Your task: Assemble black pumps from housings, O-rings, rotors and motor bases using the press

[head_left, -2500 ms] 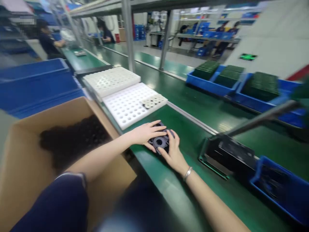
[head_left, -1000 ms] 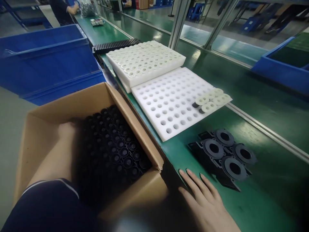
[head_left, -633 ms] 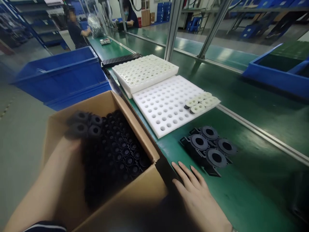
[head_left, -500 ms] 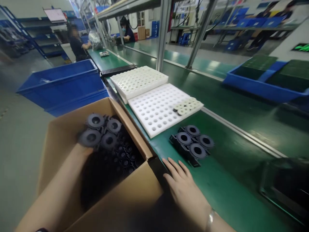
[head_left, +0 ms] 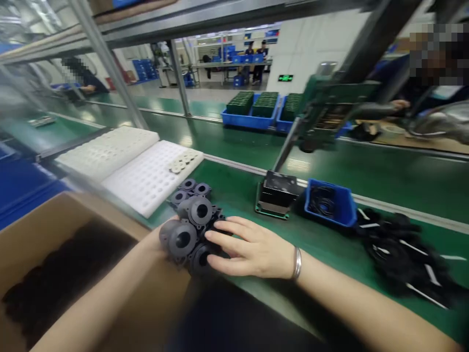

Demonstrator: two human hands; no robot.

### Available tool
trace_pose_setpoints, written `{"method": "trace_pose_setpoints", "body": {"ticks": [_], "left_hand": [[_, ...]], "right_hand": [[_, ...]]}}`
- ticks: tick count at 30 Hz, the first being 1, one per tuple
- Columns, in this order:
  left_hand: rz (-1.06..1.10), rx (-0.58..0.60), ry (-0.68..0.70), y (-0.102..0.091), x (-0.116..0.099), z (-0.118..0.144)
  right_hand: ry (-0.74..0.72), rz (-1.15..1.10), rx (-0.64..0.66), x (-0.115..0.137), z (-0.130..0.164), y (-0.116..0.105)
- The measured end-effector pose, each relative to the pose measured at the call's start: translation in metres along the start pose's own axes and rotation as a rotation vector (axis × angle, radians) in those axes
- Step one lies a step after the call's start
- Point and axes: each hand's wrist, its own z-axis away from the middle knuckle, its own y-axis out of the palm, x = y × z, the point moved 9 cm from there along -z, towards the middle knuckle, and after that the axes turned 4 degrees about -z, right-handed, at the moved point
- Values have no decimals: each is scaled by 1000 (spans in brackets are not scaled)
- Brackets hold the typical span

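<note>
A black plastic housing (head_left: 183,239) with several round, ringed openings is held up over the edge between the carton and the bench. My left hand (head_left: 158,243) grips it from the left and below, its fingers mostly hidden behind the part. From the right, my right hand (head_left: 249,247) lays its bent fingers on the housing's side; some fingertips are hidden. Just beyond it, a similar housing (head_left: 188,185) sits on the green bench, partly covered by the held one. More dark parts (head_left: 62,274) fill the open cardboard carton (head_left: 47,208) at lower left, blurred.
White foam trays (head_left: 128,183) with rows of holes lie at left, pale rings (head_left: 183,161) on one. Rightward stand a black block-like fixture (head_left: 280,188), a blue bin (head_left: 344,208) and dark cables (head_left: 399,249). A metal post (head_left: 106,63) rises behind the trays. Other people work farther off.
My left hand has lifted the housing out of the carton and brought it right. My right hand has left the carton's edge and come onto the housing. The view has turned right.
</note>
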Motion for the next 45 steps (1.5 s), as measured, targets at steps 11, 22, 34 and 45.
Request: {"method": "trace_pose_setpoints", "body": {"ticks": [11, 22, 34, 45], "left_hand": [[-153, 410, -210, 107, 37, -58], [-67, 361, -183, 114, 36, -82], [-1018, -61, 571, 60, -23, -12], [-1445, 193, 896, 122, -6, -25]], "right_hand": [[44, 158, 365, 6, 72, -27], [260, 86, 507, -15, 62, -11], [508, -104, 841, -59, 61, 39], [970, -276, 584, -80, 107, -36]]}}
